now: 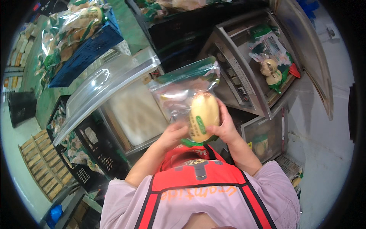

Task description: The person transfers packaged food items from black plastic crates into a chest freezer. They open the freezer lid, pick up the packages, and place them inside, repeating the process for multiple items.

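A clear plastic bag [177, 96] with green printed ends hangs between my hands, above the apron. One thick, pale yellow vegetable piece, probably lotus root [204, 114], sits at its lower right. My right hand [224, 126] grips that piece through the film, thumb across its front. At the bag's lower left edge my left hand [174, 134] pinches the film, slightly blurred. Behind the bag, to the left, is a machine chamber that looks like a vacuum sealer [135, 114], its clear domed lid [105, 80] raised.
To the right, a second steel chamber [243, 68] with its lid [306, 43] up holds a bag with pale root pieces [271, 71]. A blue crate [85, 54] heaped with bagged produce stands upper left. Black crates [100, 148] and a wooden pallet [45, 164] are at left.
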`<state>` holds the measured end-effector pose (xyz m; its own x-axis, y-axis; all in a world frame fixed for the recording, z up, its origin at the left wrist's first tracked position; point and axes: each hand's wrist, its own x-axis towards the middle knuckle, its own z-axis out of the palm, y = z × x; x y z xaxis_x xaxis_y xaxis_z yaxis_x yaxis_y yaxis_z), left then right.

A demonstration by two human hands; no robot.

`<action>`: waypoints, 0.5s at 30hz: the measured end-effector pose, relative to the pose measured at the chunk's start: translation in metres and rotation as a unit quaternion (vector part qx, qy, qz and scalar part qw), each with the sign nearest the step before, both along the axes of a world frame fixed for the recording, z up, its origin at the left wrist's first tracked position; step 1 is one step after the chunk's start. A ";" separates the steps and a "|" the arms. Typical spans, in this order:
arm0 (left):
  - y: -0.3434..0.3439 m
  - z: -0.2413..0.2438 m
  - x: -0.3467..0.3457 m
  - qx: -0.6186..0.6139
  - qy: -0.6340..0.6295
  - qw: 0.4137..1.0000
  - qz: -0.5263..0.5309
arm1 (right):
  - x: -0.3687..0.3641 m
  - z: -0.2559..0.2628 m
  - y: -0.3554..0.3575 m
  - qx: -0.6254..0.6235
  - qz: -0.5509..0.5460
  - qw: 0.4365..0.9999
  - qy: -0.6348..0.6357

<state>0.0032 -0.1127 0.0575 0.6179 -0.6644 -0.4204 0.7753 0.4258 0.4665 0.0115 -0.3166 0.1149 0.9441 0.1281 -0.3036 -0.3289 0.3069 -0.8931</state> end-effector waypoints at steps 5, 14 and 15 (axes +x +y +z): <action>-0.033 0.017 0.029 0.035 -0.095 0.995 0.013 | 0.022 0.001 -0.022 0.006 -0.053 0.998 0.014; 0.003 0.026 0.040 0.163 -0.141 0.969 0.123 | 0.099 0.014 -0.128 -0.045 -0.205 0.978 0.019; 0.019 0.021 0.035 0.183 -0.128 0.966 0.130 | 0.118 0.006 -0.162 -0.022 -0.193 0.981 0.028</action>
